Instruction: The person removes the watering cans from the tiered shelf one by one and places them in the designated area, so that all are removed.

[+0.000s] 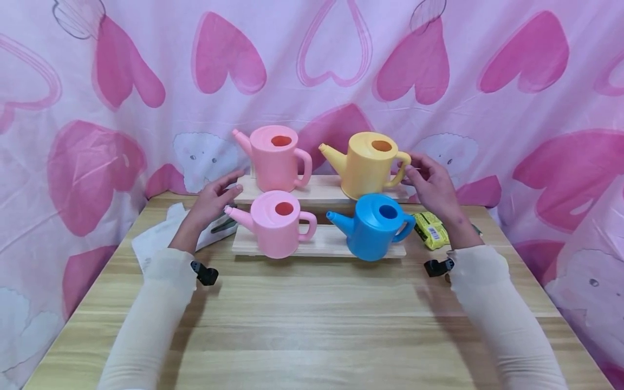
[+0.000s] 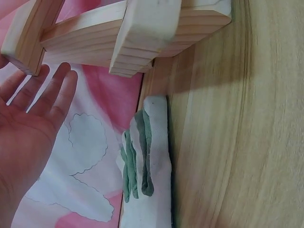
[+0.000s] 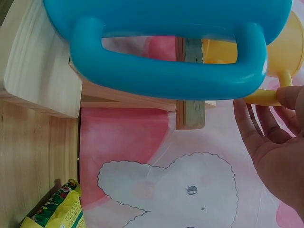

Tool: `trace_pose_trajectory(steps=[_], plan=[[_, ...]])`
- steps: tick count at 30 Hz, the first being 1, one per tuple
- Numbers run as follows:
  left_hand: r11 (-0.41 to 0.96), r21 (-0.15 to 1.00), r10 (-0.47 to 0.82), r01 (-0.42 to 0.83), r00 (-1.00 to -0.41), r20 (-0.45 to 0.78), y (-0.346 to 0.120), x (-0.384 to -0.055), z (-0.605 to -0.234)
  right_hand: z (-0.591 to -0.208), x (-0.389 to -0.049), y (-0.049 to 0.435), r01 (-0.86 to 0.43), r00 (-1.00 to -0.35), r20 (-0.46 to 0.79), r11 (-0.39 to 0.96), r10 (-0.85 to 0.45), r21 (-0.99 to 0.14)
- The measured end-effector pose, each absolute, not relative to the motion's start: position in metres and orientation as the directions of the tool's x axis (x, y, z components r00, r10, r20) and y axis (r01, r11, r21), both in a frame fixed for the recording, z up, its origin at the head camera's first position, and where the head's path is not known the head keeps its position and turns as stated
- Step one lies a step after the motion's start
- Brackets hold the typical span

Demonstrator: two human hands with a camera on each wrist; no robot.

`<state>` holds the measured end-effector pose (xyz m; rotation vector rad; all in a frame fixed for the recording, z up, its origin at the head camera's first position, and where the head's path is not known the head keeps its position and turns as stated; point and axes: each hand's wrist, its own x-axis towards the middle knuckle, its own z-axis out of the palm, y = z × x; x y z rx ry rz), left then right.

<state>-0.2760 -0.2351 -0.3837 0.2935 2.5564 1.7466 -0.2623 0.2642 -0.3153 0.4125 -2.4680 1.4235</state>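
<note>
Yellow can (image 1: pixel 366 172) on shelf (image 1: pixel 319 189) before curtain (image 1: pixel 283 32)

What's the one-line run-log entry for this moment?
left hand: fingers extended beside pale two-tier wooden stand | right hand: grips handle of yellow cylindrical plastic watering can, upper tier | blue cylindrical plastic watering can: lower tier

Your table (image 1: pixel 302 319) bears a wooden rack (image 2: pixel 85 40), gloves (image 2: pixel 160 137) and a yellow packet (image 1: pixel 431 230). You have a coral watering can (image 1: pixel 268 165) and yellow can (image 1: pixel 365 170) on the upper board (image 1: pixel 319 188), a pink can (image 1: pixel 276 233) and blue can (image 1: pixel 371 238) below.
</note>
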Motion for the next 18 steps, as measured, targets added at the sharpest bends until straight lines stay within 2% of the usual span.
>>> trace_pose_trajectory(steps=[6, 18], plan=[[0.318, 0.939, 0.158, 0.131, -0.984, 0.084, -0.232, -0.274, -0.385, -0.315, -0.263, 0.264, -0.392, -0.915, 0.386, 0.472, -0.116, -0.79], [0.16, 0.977, 0.118, 0.14, -0.985, 0.122, -0.227, -0.277, -0.397, -0.311, -0.266, 0.269, -0.43, -0.888, 0.455, 0.481, -0.071, -0.764]])
